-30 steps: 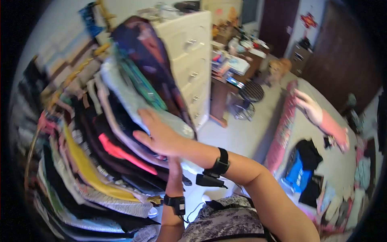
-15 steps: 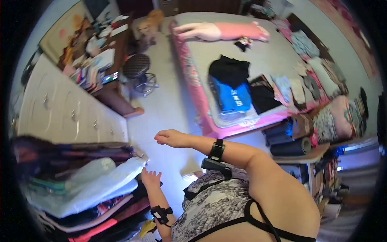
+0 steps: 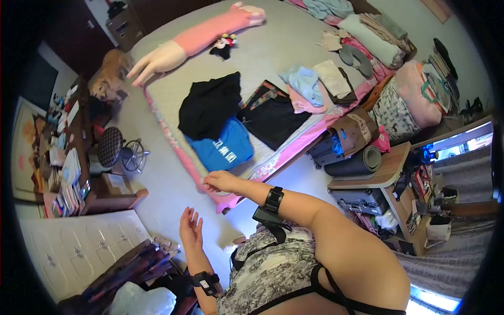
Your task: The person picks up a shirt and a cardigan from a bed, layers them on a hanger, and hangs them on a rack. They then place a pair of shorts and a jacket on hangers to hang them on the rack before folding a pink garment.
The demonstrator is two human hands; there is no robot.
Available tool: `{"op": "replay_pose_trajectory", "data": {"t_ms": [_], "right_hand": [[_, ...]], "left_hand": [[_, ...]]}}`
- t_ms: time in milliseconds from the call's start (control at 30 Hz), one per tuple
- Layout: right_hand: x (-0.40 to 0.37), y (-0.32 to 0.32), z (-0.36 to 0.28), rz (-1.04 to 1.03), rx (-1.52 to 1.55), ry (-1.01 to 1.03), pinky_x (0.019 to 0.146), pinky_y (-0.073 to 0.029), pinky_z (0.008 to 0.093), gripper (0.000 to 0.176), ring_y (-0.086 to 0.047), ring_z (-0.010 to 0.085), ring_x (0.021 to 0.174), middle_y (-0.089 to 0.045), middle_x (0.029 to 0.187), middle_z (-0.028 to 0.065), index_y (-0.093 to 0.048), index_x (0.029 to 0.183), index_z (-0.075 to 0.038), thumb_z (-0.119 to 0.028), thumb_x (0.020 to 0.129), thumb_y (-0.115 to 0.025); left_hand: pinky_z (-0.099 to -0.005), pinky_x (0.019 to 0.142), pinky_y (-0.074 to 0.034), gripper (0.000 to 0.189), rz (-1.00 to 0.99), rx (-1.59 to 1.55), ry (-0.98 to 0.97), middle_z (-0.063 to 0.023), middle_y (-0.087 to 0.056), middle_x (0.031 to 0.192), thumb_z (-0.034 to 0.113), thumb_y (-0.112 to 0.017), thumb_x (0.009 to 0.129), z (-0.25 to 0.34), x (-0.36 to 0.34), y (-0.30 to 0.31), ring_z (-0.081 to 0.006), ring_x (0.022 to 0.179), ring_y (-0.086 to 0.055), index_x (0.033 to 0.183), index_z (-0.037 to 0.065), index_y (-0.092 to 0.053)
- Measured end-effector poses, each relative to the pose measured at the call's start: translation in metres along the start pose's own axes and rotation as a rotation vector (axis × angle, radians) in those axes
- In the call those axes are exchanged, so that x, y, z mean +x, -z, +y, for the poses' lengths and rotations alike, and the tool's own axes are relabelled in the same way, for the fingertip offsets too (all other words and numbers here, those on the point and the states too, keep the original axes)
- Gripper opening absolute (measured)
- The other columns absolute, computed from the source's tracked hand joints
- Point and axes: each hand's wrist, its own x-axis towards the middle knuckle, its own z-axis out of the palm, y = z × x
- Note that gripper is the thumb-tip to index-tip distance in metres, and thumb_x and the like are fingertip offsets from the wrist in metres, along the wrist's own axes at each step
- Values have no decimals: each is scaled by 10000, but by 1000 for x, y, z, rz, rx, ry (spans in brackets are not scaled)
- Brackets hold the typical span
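Note:
My left hand (image 3: 191, 228) hangs over the pale floor with its fingers apart and nothing in it. Farther forward, by the bed's near corner, my right hand (image 3: 220, 181) has its fingers curled together, and no object shows in it. Beyond it on the bed (image 3: 262, 55) lies a folded blue garment (image 3: 223, 149) with white print. A black garment (image 3: 211, 105) partly covers the blue one. Right of these are black clothing with a patterned edge (image 3: 275, 118) and a pile with a light blue cloth (image 3: 303, 85). Both my wrists wear black straps with small devices.
A long arm-shaped pillow (image 3: 205, 39) and a small doll (image 3: 224, 46) lie farther back. A dog (image 3: 111, 79) stands left of the bed, near a round stool (image 3: 110, 148). Hanging clothes (image 3: 123, 268) are lower left; a rolled mat (image 3: 362, 163) lies right.
My view has swung left-to-right toward the bed, so the hanging clothes sit lower in view. My left hand has come away from them and risen; my right hand's fingers have curled more.

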Motion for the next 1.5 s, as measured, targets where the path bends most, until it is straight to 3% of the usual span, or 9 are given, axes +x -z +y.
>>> {"op": "replay_pose_trajectory", "data": {"t_ms": [300,500,633,800,1067,1233,1267,1333,1500], "right_hand": [[-25,165,31,238,172,-201,687,-494,238,285,-626,119,796,-649,932,48,-603,1061,-79,-312,936,-495],[-46,199,55,326,326,-281,705,-500,245,291,-635,147,814,-652,949,60,-587,1081,-77,-312,942,-486],[-60,213,68,359,447,-223,737,-510,277,288,-635,177,881,-645,1002,82,-579,1095,-67,-294,937,-498],[-77,237,78,570,486,-230,752,-514,294,282,-630,190,903,-637,999,101,-571,1111,-68,-274,931,-506],[-68,377,81,802,643,-145,756,-502,331,314,-625,201,864,-636,1030,109,-528,1168,-77,-255,910,-523],[-48,510,87,1056,457,-92,622,-472,320,328,-604,174,745,-653,886,65,-577,1110,-57,-272,864,-601],[-34,553,115,1056,291,-78,681,-483,321,385,-615,209,801,-656,909,97,-576,1110,-29,-290,834,-641],[-31,596,110,1224,97,-76,774,-482,337,459,-616,245,899,-652,978,149,-564,1131,11,-291,803,-676],[-16,671,74,1417,-30,-112,909,-447,396,572,-579,332,1044,-603,1119,222,-542,1171,40,-315,759,-721]], "left_hand": [[-345,908,-444,389,-373,190,162,-66,-550,1251,299,-555,917,-36,29,-199,-183,1077,-537,1235,77,-519],[-357,914,-440,406,-435,303,241,-79,-541,1259,299,-549,921,-55,38,-230,-189,1081,-538,1249,66,-498],[-362,921,-438,419,-473,324,287,-78,-537,1261,310,-565,907,-68,41,-233,-196,1086,-536,1243,67,-501],[-359,920,-428,455,-518,384,342,-80,-531,1260,328,-572,897,-86,52,-238,-207,1094,-529,1258,66,-486],[-341,895,-450,402,-449,409,365,-90,-569,1207,290,-562,908,-113,67,-309,-211,1059,-557,1226,51,-508],[-350,899,-447,405,-435,409,410,-86,-564,1214,300,-559,913,-150,97,-391,-217,1064,-554,1233,58,-501],[-351,901,-446,404,-437,401,422,-86,-565,1212,297,-558,914,-156,100,-408,-217,1068,-553,1234,58,-501],[-342,903,-448,402,-444,394,435,-81,-570,1202,299,-553,920,-166,101,-446,-214,1070,-557,1234,54,-500],[-331,904,-449,393,-438,387,485,-77,-579,1183,310,-553,923,-182,110,-493,-207,1056,-570,1217,54,-508]]}}
